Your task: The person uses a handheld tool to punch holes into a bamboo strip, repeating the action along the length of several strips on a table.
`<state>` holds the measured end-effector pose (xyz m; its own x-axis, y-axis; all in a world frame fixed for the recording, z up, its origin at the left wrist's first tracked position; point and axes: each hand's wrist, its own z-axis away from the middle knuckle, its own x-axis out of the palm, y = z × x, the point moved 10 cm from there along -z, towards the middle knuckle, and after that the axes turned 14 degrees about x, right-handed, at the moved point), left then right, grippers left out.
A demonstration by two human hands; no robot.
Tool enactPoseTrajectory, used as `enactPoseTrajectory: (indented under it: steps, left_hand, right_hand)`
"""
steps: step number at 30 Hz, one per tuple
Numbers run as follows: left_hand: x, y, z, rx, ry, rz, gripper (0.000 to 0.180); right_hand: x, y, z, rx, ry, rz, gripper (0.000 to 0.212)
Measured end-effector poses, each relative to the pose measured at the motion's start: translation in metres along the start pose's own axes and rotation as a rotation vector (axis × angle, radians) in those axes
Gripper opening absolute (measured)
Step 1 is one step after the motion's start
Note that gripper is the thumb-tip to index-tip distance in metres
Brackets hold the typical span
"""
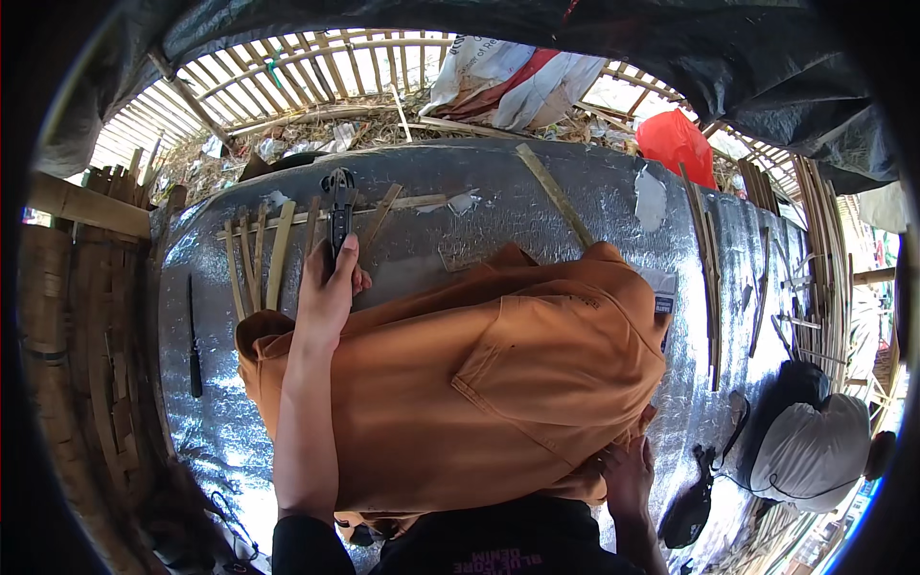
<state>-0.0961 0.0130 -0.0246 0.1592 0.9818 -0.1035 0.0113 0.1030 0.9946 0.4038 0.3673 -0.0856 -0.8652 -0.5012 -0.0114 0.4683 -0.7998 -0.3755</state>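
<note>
One black tool (340, 216) | left grip (329, 286) curled round near end (head beyond) | right grip (629, 471) by garment (422, 412), closure unclear

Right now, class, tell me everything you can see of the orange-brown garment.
The orange-brown garment looks like thick cloth, creased and bundled, with stitched seams and a squared piece near its middle, perhaps a pocket or cuff. It lies across the near part of the silvery sheet. The left forearm crosses its left side; the right hand is at its lower right edge, apparently touching it.
</note>
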Motion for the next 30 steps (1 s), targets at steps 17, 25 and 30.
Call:
enactPoseTrajectory:
  steps: [17, 25, 30]
  left_hand:
    - [0.003, 0.010, 0.006, 0.031, -0.032, 0.036, 0.036]
    - [0.011, 0.008, 0.001, -0.005, -0.022, 0.075, 0.036]
    - [0.004, 0.001, 0.003, -0.012, 0.001, 0.059, 0.032]
  right_hand:
    - [0.000, -0.064, 0.020, -0.769, 0.552, 0.812, 0.033]
    - [0.139, -0.250, 0.115, -1.371, 0.263, 0.420, 0.030]
    - [0.338, -0.250, 0.089, -1.159, -0.466, 0.415, 0.014]
